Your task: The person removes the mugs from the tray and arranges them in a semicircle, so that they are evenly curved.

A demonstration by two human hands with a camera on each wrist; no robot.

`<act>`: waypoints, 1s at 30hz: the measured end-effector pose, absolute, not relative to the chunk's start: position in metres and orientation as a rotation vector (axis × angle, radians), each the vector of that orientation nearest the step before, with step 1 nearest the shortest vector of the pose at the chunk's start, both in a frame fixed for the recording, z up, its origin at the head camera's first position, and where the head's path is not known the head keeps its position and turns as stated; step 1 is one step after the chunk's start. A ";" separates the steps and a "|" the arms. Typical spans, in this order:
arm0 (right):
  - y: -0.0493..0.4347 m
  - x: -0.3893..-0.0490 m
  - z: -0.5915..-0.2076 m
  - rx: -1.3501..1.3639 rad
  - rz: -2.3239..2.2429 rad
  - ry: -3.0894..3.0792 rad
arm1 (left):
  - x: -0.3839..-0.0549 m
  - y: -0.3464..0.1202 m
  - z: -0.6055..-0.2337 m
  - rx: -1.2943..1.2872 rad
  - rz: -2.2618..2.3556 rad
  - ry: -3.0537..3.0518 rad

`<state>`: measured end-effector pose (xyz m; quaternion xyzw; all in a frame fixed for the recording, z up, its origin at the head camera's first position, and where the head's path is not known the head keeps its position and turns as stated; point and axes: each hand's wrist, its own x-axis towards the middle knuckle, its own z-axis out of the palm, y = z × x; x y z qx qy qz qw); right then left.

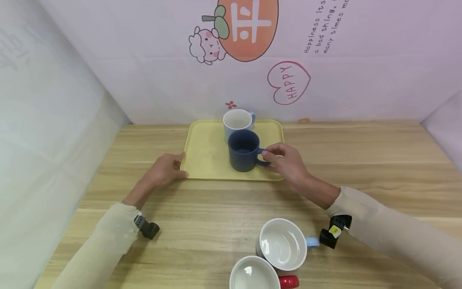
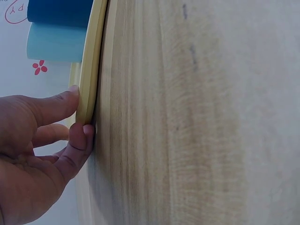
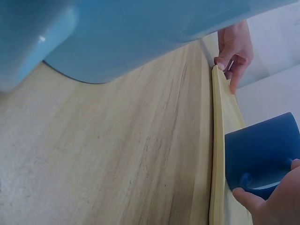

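Note:
A yellow tray (image 1: 205, 150) lies on the wooden table against the back wall. My left hand (image 1: 164, 170) grips its front left corner; in the left wrist view, thumb and fingers (image 2: 84, 136) pinch the tray's rim. A dark blue mug (image 1: 242, 156) stands upright on the tray, right of its middle. My right hand (image 1: 288, 164) pinches that mug's handle (image 1: 262, 162), which points right. Just behind, partly hidden by the dark mug, stands a light blue mug (image 1: 231, 127) with a white inside, its handle turned to the back right.
Near the table's front, a mug with a light blue handle (image 1: 283, 245) and a white mug with a red handle (image 1: 254, 275) stand close together, below my right forearm. A printed white cloth (image 1: 162, 80) hangs behind the tray.

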<state>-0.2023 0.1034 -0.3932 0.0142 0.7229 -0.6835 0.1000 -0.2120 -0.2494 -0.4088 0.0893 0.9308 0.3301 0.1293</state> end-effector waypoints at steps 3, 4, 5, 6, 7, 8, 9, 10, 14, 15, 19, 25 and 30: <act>0.104 -0.202 -0.395 0.029 -2.029 2.144 | -0.212 -0.249 -0.410 0.252 0.957 2.706; 0.104 -0.202 -0.395 0.025 -2.037 2.146 | -0.212 -0.249 -0.410 0.252 0.956 2.707; 0.104 -0.202 -0.396 0.024 -2.043 2.151 | -0.213 -0.249 -0.410 0.251 0.958 2.705; 0.104 -0.202 -0.396 0.022 -2.051 2.154 | -0.213 -0.248 -0.410 0.250 0.958 2.704; 0.104 -0.202 -0.396 0.021 -2.058 2.160 | -0.213 -0.248 -0.410 0.253 0.957 2.704; 0.104 -0.202 -0.396 0.020 -2.063 2.165 | -0.213 -0.248 -0.410 0.255 0.958 2.702; 0.104 -0.202 -0.396 0.023 -2.064 2.169 | -0.213 -0.248 -0.410 0.256 0.959 2.700; 0.104 -0.202 -0.396 0.025 -2.059 2.172 | -0.213 -0.248 -0.410 0.257 0.955 2.702; 0.105 -0.202 -0.395 0.044 -2.027 2.167 | -0.211 -0.248 -0.408 0.258 0.939 2.715; 0.105 -0.203 -0.394 0.052 -2.018 2.161 | -0.211 -0.248 -0.408 0.260 0.935 2.718; 0.105 -0.204 -0.393 0.077 -1.986 2.145 | -0.210 -0.249 -0.408 0.269 0.935 2.716; 0.105 -0.204 -0.394 0.084 -2.007 2.102 | -0.211 -0.249 -0.408 0.278 0.947 2.710; 0.105 -0.204 -0.394 0.087 -2.028 2.083 | -0.211 -0.249 -0.408 0.299 0.946 2.720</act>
